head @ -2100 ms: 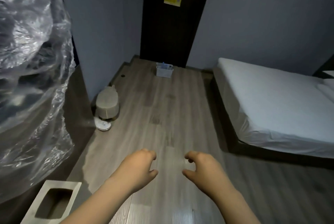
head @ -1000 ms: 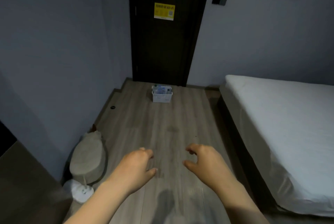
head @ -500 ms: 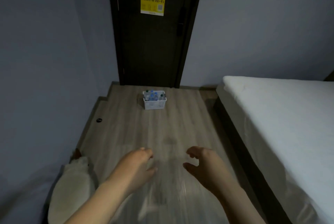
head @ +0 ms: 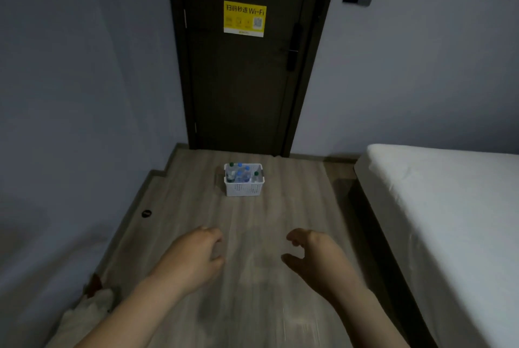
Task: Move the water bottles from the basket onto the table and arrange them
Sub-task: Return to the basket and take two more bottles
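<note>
Change: basket [head: 243, 189] nearer than before.
Floor [head: 269, 218]: grey wood planks; bed [head: 449, 207] at right.
Hands: left hand [head: 193, 258], right hand [head: 317, 258] loosely curled, empty.

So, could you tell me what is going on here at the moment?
A person faces a white basket of water bottles that sits on the wooden floor before a dark door. The left hand and right hand are held out in front, loosely curled, holding nothing and well short of the basket. A bed lies to the right; no table is in view.
</note>
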{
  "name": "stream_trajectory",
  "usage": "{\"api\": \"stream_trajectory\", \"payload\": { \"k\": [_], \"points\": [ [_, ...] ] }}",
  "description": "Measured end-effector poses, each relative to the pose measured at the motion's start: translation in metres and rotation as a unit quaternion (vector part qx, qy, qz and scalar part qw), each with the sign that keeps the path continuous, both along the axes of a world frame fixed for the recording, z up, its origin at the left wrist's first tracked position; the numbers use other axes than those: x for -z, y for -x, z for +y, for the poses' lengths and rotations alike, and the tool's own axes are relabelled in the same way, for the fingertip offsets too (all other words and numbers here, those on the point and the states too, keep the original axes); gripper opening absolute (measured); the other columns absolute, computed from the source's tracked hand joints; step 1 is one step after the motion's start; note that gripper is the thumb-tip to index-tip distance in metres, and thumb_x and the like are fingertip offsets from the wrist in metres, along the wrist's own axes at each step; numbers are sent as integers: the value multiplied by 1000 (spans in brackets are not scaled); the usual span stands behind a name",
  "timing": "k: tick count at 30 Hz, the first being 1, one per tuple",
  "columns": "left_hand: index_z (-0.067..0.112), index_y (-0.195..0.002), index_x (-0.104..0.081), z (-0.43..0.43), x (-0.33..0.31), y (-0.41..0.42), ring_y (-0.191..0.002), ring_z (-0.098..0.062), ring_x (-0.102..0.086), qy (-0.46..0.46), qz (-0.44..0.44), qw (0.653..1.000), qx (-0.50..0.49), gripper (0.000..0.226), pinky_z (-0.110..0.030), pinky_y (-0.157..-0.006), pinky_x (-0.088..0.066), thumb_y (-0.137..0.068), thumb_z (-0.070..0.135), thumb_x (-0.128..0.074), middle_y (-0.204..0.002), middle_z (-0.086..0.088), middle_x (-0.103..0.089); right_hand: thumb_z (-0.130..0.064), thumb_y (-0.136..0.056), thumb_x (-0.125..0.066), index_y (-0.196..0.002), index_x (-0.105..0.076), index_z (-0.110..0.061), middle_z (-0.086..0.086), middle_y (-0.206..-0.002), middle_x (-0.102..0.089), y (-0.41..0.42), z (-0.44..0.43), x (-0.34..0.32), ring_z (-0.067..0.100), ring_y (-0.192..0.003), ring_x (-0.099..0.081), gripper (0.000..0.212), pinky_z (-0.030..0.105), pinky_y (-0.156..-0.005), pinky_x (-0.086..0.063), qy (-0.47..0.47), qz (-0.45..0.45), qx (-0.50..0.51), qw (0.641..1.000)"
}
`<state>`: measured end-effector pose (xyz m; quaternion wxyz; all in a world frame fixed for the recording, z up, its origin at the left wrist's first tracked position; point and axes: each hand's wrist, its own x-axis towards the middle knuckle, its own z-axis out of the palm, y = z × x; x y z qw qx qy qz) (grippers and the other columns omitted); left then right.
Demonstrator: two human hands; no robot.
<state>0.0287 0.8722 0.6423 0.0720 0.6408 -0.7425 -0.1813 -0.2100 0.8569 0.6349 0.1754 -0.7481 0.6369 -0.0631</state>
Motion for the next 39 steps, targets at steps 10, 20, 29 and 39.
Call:
{"api": "stream_trajectory", "payload": {
  "k": [10, 20, 29, 39],
  "points": [
    [21, -110, -58, -166, 17, 15, -102, -15, -58, -21, 17, 999, -19, 34, -26, -88, -46, -84, 42, -62, -112, 1, -60, -46, -84, -64, -123, -57, -30, -11, -114, -64, 16, -165, 12, 5, -94, -61, 44, 20, -77, -52, -6, 7, -9, 1000],
    [21, -110, -57, -369, 28, -11, -102, -12, -57, -26, 22, 999, -5, 33, -25, -87, -45, -85, 43, -61, -114, 4, -59, -43, -86, -64, -125, -55, -29, -10, -117, -63, -8, -350, 24, 5, -96, -62, 43, 22, -84, -54, -44, 25, 11, 999],
    [22, -109, -58, -503, 38, -20, -98, -10, -56, -47, 35, 998, 5, 27, -23, -82, -46, -87, 38, -60, -109, 6, -59, -43, -86, -64, -125, -55, -30, -9, -114, -63, -19, -492, 42, 5, -93, -61, 42, 23, -81, -54, -77, 27, 5, 997],
    [23, -94, -58, -664, 69, 0, -88, -10, -57, -83, 61, 992, -68, 13, -22, -75, -46, -86, 33, -62, -100, 4, -60, -44, -85, -63, -124, -54, -32, -10, -114, -64, 4, -678, 77, 4, -95, -59, 42, 16, -76, -46, -104, 31, -46, 993]
  ]
}}
